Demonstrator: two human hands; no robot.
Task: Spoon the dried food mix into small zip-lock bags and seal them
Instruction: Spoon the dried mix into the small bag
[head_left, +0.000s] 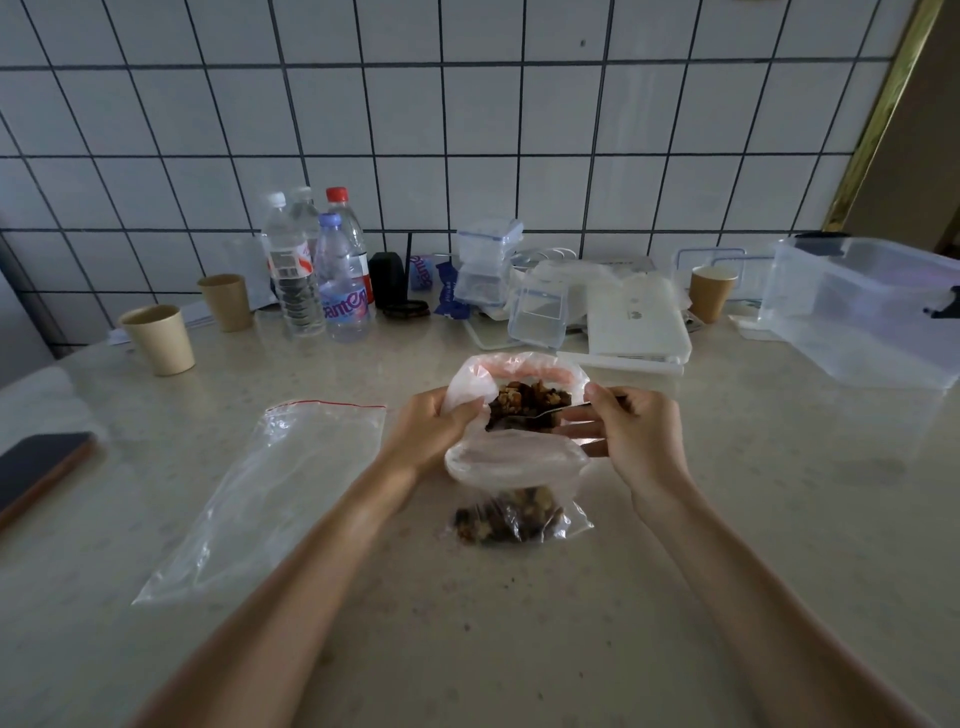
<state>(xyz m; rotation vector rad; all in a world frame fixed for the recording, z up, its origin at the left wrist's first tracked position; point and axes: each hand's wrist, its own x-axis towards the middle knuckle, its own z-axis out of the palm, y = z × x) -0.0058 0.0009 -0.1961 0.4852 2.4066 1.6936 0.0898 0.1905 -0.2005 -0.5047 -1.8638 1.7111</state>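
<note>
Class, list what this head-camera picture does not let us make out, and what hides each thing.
- Spoon bowl: buried in the dried food mix.
- Spoon handle: covered by the right hand.
- Small zip-lock bag mouth: hidden behind the mix bag.
- Phone: cut off by the left edge.

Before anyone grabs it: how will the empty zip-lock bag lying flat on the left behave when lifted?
The empty zip-lock bag is thin, clear, wrinkled film, so probably floppy and very light. It lies flat on the smooth counter, so it will likely slide rather than lift; pinching an edge, perhaps the red zip strip, seems easiest.
</note>
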